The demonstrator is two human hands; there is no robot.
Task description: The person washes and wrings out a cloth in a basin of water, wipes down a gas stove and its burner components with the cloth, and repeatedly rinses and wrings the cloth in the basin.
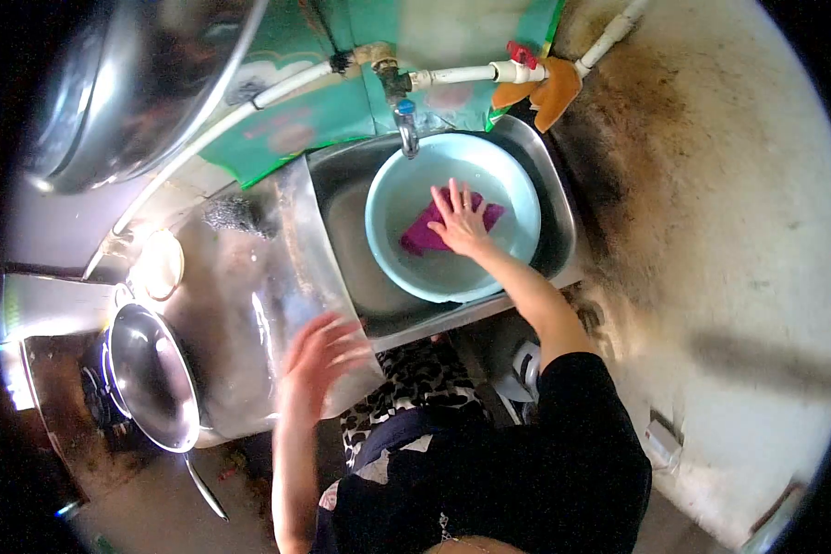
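A light blue basin point(376, 217) with water in it sits in the metal sink point(563, 198) under the tap point(408, 138). Inside it lies a purple cloth point(422, 235). My right hand point(462, 224) rests on the cloth, palm down with its fingers spread, and a ring shows on one finger. To the left, my left hand point(321, 355) is raised over the metal counter near the sink's front edge. It is blurred by motion, its fingers look apart, and nothing shows in it.
A frying pan point(152, 374) stands at the left with its handle toward the front. On the counter point(249, 323) are a mesh scrubber point(234, 216) and a pale round dish point(161, 264). White pipes point(291, 88) and an orange cloth point(556, 95) are behind the sink.
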